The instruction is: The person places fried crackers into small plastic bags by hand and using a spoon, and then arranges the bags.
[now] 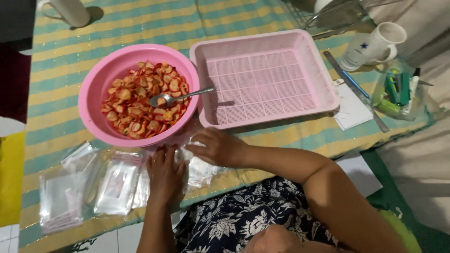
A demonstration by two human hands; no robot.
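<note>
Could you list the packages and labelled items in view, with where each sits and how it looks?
Clear plastic bags: flat heap at the table's near edge, under left hand and right hand.
White mug: far right, lying tilted, blue star mark.
Clear pouch: right edge, holding green items and a marker.
White paper: right of the pink tray.

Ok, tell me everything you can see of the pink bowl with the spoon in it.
The pink bowl is round, deep and looks like plastic. It stands upright on the striped cloth, close beside the pink perforated tray. It holds a heap of red-orange and yellow snack pieces. A metal spoon lies in it, its scoop on the pieces and its handle resting over the rim towards the tray. Neither hand touches the bowl.
</note>
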